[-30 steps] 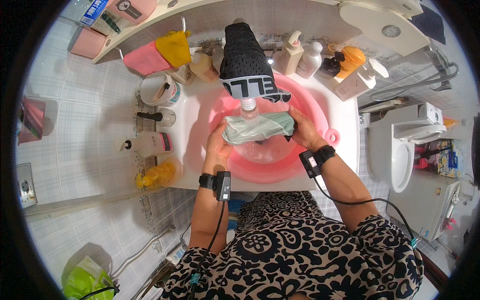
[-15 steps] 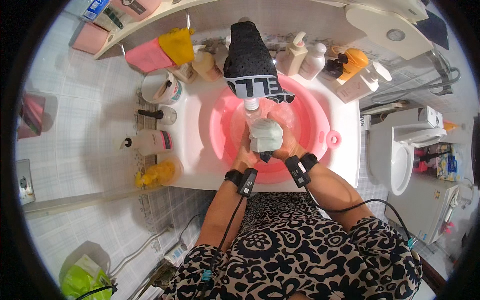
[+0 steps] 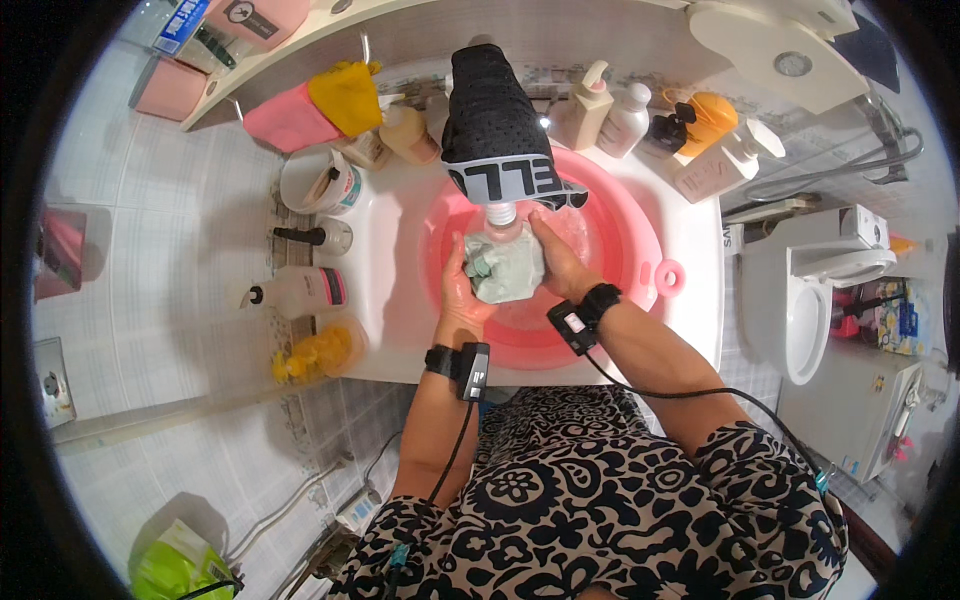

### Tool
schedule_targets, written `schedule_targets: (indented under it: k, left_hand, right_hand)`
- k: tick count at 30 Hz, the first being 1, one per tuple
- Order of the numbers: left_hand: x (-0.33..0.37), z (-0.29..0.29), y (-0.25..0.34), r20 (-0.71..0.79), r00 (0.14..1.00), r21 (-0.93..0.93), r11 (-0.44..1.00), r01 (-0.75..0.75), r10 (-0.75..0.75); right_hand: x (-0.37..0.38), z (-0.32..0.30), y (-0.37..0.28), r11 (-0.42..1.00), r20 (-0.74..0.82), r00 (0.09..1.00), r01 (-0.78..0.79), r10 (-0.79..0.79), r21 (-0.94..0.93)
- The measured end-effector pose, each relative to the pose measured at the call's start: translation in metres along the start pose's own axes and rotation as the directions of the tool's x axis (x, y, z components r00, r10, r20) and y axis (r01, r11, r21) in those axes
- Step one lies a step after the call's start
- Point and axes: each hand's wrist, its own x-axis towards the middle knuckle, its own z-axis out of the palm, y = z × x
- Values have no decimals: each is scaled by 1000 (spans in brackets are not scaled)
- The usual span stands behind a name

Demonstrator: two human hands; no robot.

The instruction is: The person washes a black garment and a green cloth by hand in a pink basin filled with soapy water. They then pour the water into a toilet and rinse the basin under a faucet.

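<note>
- Pale green cloth [image 3: 515, 265] sits at the centre of the frame, bunched between both hands, above the pink basin [image 3: 640, 235] inside the white sink [image 3: 378, 315].
- Left hand [image 3: 462, 290] grips its left side, thumb upward; right hand [image 3: 563, 257] grips its upper right edge. Fingers behind the fabric are hidden.
- Clear spout [image 3: 503, 226] ends right at the cloth's top edge; whether they touch, I cannot tell, nor whether water is running.
- For good handling, centre the folds below that outlet and turn them often, so that every layer gets wet; a tight bunch would probably leave its inside dry.
- Press and rub with both palms evenly, low over the basin, to limit splashing.
- Black fabric [image 3: 493, 115] drapes over the tap at the upper centre; leave room below its hanging edge to avoid snagging it.
- Tilt the wrists so that drips run off the fingers, away from the left wrist device [image 3: 473, 371] and right wrist device [image 3: 572, 328]; their cables are best held outside the basin.
</note>
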Motion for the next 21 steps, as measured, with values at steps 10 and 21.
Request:
schedule_targets:
  k: [10, 21]
  left_hand:
    - [17, -24, -1, -2, 998, -192, 979, 61, -63]
    - [22, -53, -35, 0, 999, -14, 999, -41, 41]
  right_hand:
    - [-15, 34, 1, 652, -53, 922, 229, -384, -723]
    - [-32, 61, 13, 101, 353, 852, 419, -387, -902]
